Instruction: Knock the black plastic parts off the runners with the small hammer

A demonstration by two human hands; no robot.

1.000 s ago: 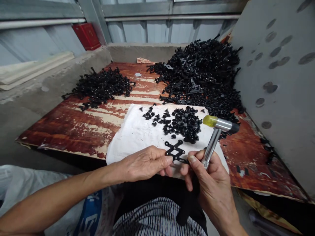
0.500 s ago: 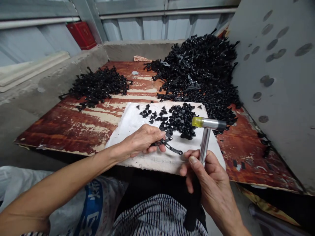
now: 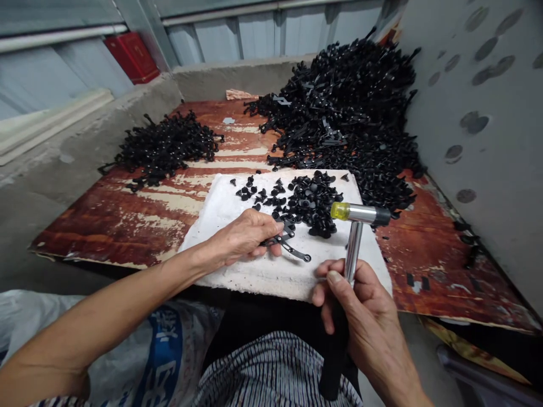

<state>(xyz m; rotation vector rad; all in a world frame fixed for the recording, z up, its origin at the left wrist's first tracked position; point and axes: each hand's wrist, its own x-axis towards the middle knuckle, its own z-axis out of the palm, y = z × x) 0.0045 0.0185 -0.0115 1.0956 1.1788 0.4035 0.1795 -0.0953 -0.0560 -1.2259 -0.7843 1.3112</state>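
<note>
My left hand [image 3: 250, 234] pinches a black linkage strip [image 3: 292, 250] with holes and a ring-shaped end, just above a white foam board [image 3: 250, 278]. My fingers cover part of that strip. In my right hand [image 3: 360, 305] is a mallet [image 3: 360, 213], held upright by its shaft and black grip, with a yellow face on the left of its metal head and a black face on the right. Many small black plastic pegs [image 3: 311, 203] lie loose on the board, right beyond my left hand.
A big heap of black linkage parts [image 3: 339, 107] rises at the back right of the worn red-brown table [image 3: 139, 226]. A smaller heap [image 3: 169, 144] lies at the back left. A spotted grey panel [image 3: 479, 141] borders the right side. A red box [image 3: 132, 56] stands on the ledge.
The camera view has shifted slightly. The strip's ring end sits a little further left and higher in view. Both hands keep their holds, and the mallet stays almost in place.
</note>
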